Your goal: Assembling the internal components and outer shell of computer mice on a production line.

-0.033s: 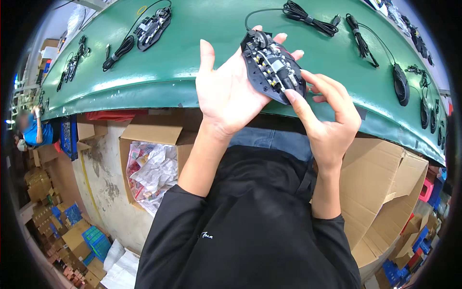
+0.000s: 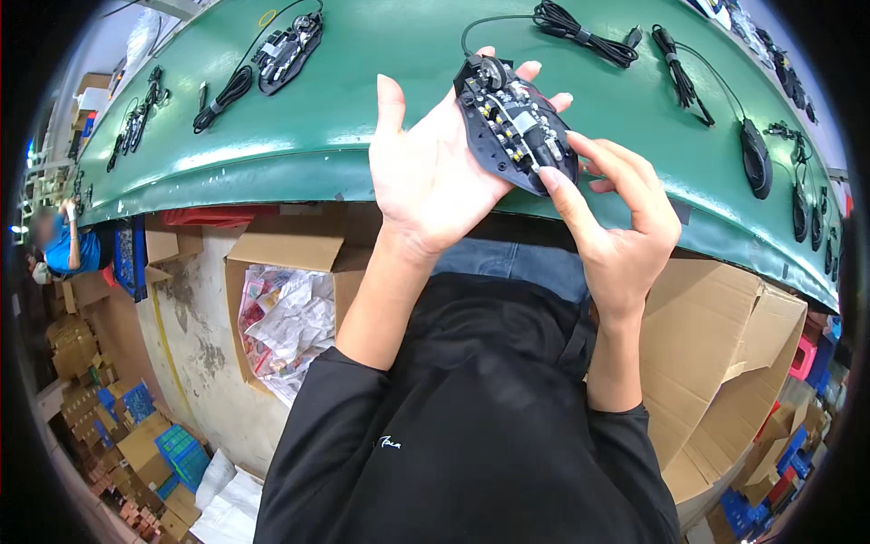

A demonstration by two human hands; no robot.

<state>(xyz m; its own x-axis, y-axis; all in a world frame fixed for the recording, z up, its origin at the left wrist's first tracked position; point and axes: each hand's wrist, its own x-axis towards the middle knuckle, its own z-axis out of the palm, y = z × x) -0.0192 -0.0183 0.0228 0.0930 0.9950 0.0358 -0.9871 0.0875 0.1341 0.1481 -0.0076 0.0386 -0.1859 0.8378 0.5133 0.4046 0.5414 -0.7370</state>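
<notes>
An opened computer mouse (image 2: 517, 122), its circuit board and small parts exposed on a black base, rests across the upturned palm and fingers of my left hand (image 2: 435, 172). The left thumb stands out to the side, and several fingertips show past the mouse's far edge. My right hand (image 2: 625, 204) grips the mouse's near right edge between thumb and fingers. From the far end of the mouse a black cable (image 2: 584, 34) runs to a tied coil on the green table (image 2: 362, 100).
Another opened mouse (image 2: 288, 54) with its coiled cable lies at the left, and a closed black mouse (image 2: 754, 159) at the right. Below the table edge stand a carton with crumpled paper (image 2: 290, 317) and a large open carton (image 2: 698, 354). A person in blue (image 2: 77, 249) is far left.
</notes>
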